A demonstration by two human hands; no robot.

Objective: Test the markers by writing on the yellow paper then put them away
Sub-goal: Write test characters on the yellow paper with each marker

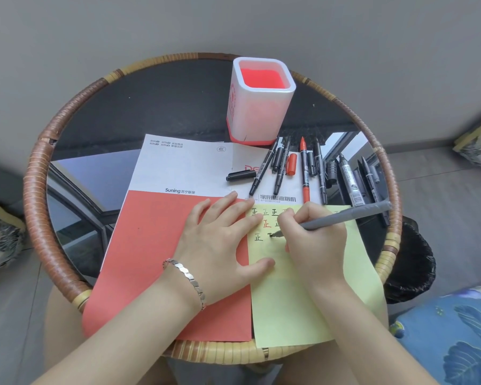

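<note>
I see the round surface (36, 173) with its woven rim. On it lies a red-and-white booklet (150, 259), running from the middle to the near edge. The yellow paper (289, 307) overlaps the booklet's right side and overhangs the near edge. The white and red pen holder (261, 107) stands upright near the far edge.

My left hand (220, 245) lies flat with its fingers straight, pressing on the booklet and the paper's left margin. My right hand (314, 240) grips the grey marker (345, 215), tip on the paper in the third row of characters. Its long axis slants up and away toward the right edge.

The other markers (304, 173) lie uncapped in a row between the paper and the holder, their long axes pointing toward the far edge. A loose black cap (240, 175) lies at their left. I judge the right hand the nearer one for putting them away, with the holder straight beyond it.
</note>
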